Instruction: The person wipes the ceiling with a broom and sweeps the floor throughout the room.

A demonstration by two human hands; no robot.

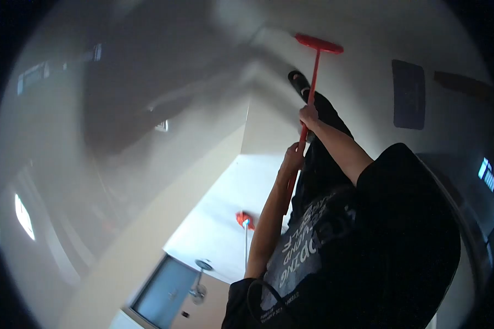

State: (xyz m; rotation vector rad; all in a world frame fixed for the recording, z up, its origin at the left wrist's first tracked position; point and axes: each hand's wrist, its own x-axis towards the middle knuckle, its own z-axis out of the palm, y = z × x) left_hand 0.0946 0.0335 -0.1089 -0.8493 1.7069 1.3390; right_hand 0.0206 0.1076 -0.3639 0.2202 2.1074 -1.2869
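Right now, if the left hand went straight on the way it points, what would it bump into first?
Probably the right hand, which grips the same red handle just ahead of the left hand, nearer the wide red head. The depth between them is unclear.

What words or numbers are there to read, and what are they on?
On the black shirt:
"DATING", seemingly the end of a longer word
"SELF", probably, but blurry
The shirt's other big letters are too creased or blurred, and its small print is too tiny.
I can't make out any others.
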